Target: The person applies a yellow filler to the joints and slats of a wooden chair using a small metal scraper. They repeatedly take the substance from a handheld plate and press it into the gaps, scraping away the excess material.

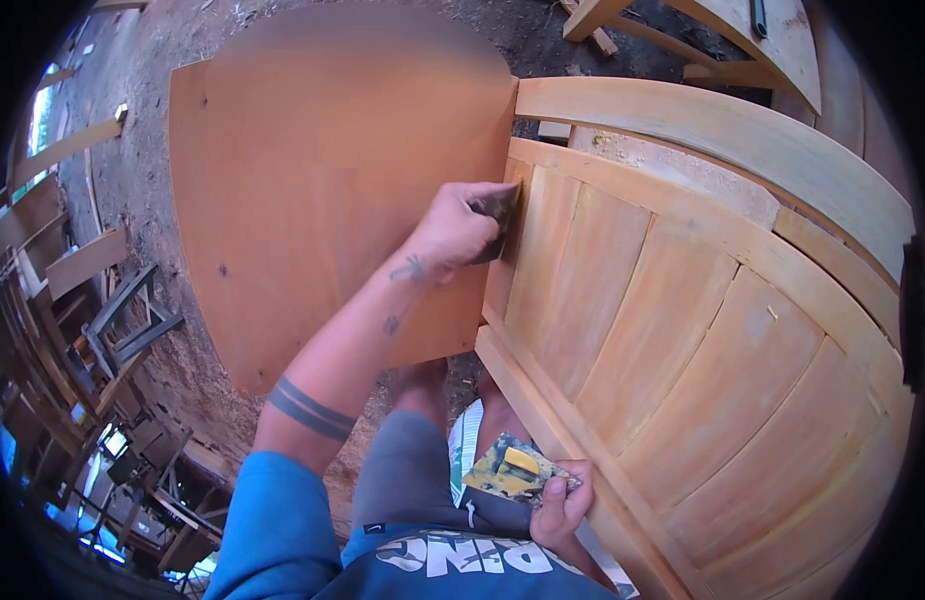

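Note:
My left hand reaches forward and is closed on a small dark flat piece, which it presses against the left upright of a pale wooden panelled door. A tattooed forearm and a blue sleeve lead back to me. Low down, close to my body, my right hand grips a flat blade that carries a lump of yellow paste. That blade rests just off the door's near edge.
An orange-brown plywood sheet lies behind the door on the left. Wooden frames and a stool stand on the dirt floor at the far left. More planed lumber lies at the top right.

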`<action>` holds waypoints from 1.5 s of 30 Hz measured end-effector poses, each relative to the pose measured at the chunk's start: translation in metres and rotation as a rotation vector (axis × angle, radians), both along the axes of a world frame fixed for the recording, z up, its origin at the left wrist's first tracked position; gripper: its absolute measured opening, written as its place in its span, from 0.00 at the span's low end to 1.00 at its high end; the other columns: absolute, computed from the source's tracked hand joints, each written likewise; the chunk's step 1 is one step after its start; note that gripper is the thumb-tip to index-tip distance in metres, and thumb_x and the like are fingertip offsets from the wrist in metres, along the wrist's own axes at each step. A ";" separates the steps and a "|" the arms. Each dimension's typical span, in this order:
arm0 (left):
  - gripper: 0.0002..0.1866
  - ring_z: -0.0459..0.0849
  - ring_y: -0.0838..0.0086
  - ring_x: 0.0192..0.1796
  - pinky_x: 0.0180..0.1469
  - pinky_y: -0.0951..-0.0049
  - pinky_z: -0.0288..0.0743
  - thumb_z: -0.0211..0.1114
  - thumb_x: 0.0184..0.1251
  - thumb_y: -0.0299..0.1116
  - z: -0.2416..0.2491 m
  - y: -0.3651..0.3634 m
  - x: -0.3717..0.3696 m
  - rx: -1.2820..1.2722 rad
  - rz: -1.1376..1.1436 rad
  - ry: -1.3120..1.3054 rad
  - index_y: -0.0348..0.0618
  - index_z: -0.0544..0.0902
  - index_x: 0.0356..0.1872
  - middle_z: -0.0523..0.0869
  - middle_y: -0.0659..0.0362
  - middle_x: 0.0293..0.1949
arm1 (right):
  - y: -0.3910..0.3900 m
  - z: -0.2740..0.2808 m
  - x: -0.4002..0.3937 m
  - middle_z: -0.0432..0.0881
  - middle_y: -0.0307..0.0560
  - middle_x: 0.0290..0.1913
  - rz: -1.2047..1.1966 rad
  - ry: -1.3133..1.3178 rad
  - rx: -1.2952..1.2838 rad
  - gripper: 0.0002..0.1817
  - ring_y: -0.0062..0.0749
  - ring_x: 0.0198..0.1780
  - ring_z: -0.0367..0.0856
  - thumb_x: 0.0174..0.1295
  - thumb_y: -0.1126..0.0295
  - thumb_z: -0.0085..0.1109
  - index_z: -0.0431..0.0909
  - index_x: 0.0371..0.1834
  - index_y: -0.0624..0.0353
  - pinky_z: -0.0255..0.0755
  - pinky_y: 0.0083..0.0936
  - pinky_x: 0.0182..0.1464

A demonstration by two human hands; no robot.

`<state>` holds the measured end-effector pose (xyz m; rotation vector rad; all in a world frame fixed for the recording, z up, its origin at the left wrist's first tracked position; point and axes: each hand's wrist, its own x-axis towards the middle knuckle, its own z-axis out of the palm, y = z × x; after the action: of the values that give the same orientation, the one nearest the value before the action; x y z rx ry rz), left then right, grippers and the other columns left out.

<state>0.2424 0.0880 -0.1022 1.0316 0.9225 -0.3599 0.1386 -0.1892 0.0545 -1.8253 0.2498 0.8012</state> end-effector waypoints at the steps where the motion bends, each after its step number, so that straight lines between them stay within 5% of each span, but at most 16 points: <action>1: 0.29 0.82 0.77 0.41 0.48 0.81 0.75 0.51 0.49 0.13 0.006 -0.007 -0.003 0.099 -0.092 -0.017 0.35 0.80 0.57 0.86 0.57 0.42 | 0.002 0.002 -0.001 0.73 0.40 0.31 0.011 0.004 -0.010 0.21 0.17 0.33 0.68 0.69 0.53 0.52 0.67 0.39 0.65 0.65 0.17 0.38; 3: 0.29 0.82 0.76 0.42 0.50 0.81 0.73 0.50 0.50 0.14 0.011 -0.029 -0.014 0.493 -0.229 -0.219 0.35 0.78 0.58 0.86 0.56 0.42 | 0.004 0.004 -0.001 0.73 0.40 0.32 0.030 0.001 -0.024 0.22 0.17 0.33 0.68 0.69 0.53 0.53 0.66 0.39 0.65 0.65 0.17 0.38; 11: 0.27 0.82 0.75 0.42 0.48 0.77 0.74 0.48 0.53 0.14 -0.019 -0.024 -0.024 0.170 0.066 0.137 0.37 0.81 0.55 0.86 0.56 0.41 | 0.004 0.002 0.000 0.72 0.41 0.32 0.022 -0.028 -0.008 0.20 0.17 0.34 0.68 0.69 0.55 0.54 0.65 0.40 0.65 0.65 0.17 0.39; 14: 0.25 0.83 0.68 0.48 0.52 0.74 0.73 0.50 0.53 0.15 -0.032 -0.043 -0.025 0.415 0.039 0.121 0.36 0.81 0.54 0.85 0.52 0.46 | -0.003 0.000 -0.004 0.71 0.41 0.32 0.003 -0.028 0.003 0.21 0.17 0.34 0.68 0.69 0.55 0.53 0.64 0.40 0.64 0.66 0.17 0.39; 19: 0.26 0.81 0.58 0.53 0.57 0.73 0.70 0.52 0.50 0.15 0.019 -0.070 -0.031 0.572 -0.085 -0.004 0.35 0.79 0.55 0.82 0.49 0.47 | -0.004 0.002 -0.007 0.71 0.40 0.32 -0.020 0.036 -0.004 0.21 0.16 0.34 0.68 0.69 0.54 0.53 0.64 0.40 0.64 0.66 0.17 0.38; 24: 0.29 0.83 0.70 0.50 0.54 0.75 0.73 0.46 0.50 0.13 0.007 -0.030 -0.054 0.500 -0.057 -0.114 0.34 0.79 0.56 0.85 0.50 0.46 | 0.005 0.004 -0.002 0.70 0.40 0.31 -0.052 -0.034 -0.002 0.21 0.16 0.33 0.68 0.69 0.54 0.54 0.64 0.39 0.64 0.65 0.16 0.37; 27: 0.29 0.82 0.76 0.43 0.47 0.77 0.75 0.46 0.51 0.12 -0.017 -0.003 -0.033 0.144 -0.017 0.176 0.36 0.80 0.56 0.85 0.58 0.41 | 0.004 0.005 0.000 0.70 0.41 0.31 -0.054 -0.032 0.014 0.21 0.16 0.33 0.68 0.68 0.54 0.55 0.64 0.39 0.64 0.65 0.16 0.37; 38: 0.29 0.83 0.77 0.42 0.47 0.77 0.78 0.51 0.50 0.11 0.024 -0.020 -0.040 -0.082 -0.036 -0.028 0.34 0.78 0.58 0.85 0.57 0.43 | -0.001 0.002 -0.004 0.70 0.41 0.33 -0.040 -0.010 0.054 0.20 0.17 0.34 0.68 0.69 0.56 0.54 0.63 0.40 0.65 0.65 0.16 0.39; 41: 0.28 0.83 0.78 0.41 0.45 0.78 0.78 0.51 0.51 0.12 0.005 -0.023 -0.049 0.024 0.111 0.091 0.34 0.78 0.57 0.85 0.56 0.43 | 0.004 0.006 0.000 0.70 0.41 0.32 -0.038 -0.025 0.047 0.20 0.17 0.34 0.68 0.69 0.55 0.53 0.64 0.40 0.65 0.65 0.16 0.38; 45: 0.28 0.84 0.66 0.46 0.51 0.74 0.75 0.48 0.51 0.15 -0.022 -0.039 -0.051 0.342 0.013 0.098 0.36 0.79 0.57 0.86 0.49 0.44 | 0.001 0.004 0.000 0.71 0.43 0.33 -0.057 -0.049 0.080 0.21 0.17 0.34 0.69 0.69 0.55 0.54 0.64 0.41 0.65 0.66 0.17 0.38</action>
<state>0.1913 0.0492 -0.1245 1.3284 1.1027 -0.2470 0.1382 -0.1877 0.0587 -1.7527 0.2334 0.7159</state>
